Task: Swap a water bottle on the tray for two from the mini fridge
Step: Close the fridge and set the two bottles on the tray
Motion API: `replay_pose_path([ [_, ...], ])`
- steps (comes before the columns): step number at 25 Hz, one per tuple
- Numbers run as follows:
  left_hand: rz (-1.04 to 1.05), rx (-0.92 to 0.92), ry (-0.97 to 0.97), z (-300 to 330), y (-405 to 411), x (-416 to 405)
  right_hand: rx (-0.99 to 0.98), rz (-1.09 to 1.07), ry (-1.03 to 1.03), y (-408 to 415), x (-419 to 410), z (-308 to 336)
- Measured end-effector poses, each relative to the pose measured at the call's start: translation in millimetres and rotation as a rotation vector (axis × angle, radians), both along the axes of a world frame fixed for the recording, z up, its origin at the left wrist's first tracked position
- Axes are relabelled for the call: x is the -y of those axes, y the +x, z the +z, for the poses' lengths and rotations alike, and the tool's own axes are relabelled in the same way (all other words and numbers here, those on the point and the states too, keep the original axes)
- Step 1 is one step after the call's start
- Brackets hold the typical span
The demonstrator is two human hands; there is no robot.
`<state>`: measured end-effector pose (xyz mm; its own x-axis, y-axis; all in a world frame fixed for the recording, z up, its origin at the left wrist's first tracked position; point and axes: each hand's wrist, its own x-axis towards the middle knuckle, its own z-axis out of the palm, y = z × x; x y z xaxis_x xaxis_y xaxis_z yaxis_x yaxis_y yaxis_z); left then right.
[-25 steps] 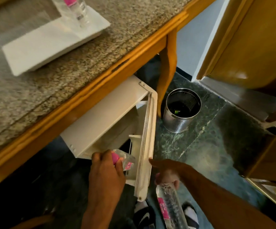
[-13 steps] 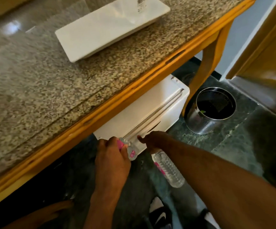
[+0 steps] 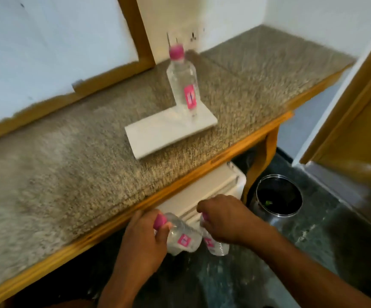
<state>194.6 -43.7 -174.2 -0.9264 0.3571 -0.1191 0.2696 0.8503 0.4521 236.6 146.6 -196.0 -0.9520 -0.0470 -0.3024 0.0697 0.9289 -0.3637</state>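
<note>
Head view: 2 fridge bottles, 1 clasped in each hand (image 3: 144,236) (image 3: 226,221), hang below the counter (image 3: 58,174), the tray (image 3: 171,130) up and ahead, right hand nearer.

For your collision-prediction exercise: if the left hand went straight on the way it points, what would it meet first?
Probably the wooden counter edge: the left hand, holding a bottle, points up and forward with its fingertips just below that edge. Depth is unclear; it might pass underneath.
</note>
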Motion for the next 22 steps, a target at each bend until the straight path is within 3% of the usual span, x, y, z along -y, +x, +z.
replay_pose_path([
  [6,-0.112,-0.27,0.085,209.3,9.9,-28.2,-0.35,0.187,-0.025,17.4,-21.8,257.3],
  [10,-0.076,-0.395,0.106,299.2,-14.8,-47.1,-0.423,0.247,-0.081,-19.5,-35.0,346.2],
  [15,-0.037,-0.428,0.119,326.7,-73.1,-57.5,-0.432,0.328,-0.017,-96.1,-49.2,360.0],
  [22,-0.048,-0.313,0.103,265.2,-160.0,-60.8,-0.333,0.235,-0.112,-177.3,-42.7,295.2],
])
